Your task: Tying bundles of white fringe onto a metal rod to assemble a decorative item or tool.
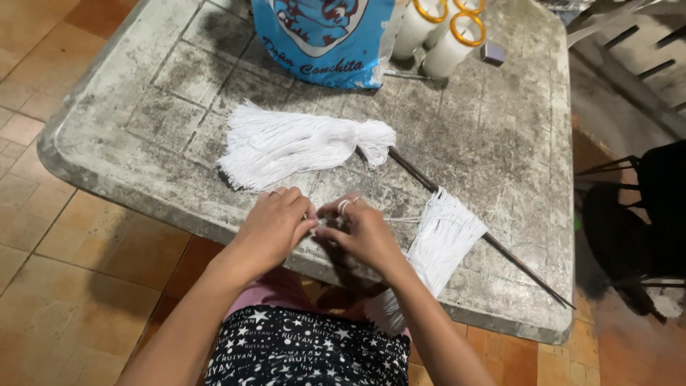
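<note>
My left hand (275, 225) and my right hand (361, 229) meet at the near edge of a worn grey table (493, 136), fingertips pinched together on thin white strings. The strings run right to a flat row of white threads (443, 239) looped on a thin dark rod (457, 214) that lies slantwise across the table. A big tied bundle of white thread (293, 143) lies just beyond my hands. Rings show on fingers of both hands.
A blue printed plastic bag (325, 36) stands at the table's far edge, with white spools with orange rims (446, 32) beside it. A dark chair (636, 214) is at the right. The floor is orange tile (64, 286).
</note>
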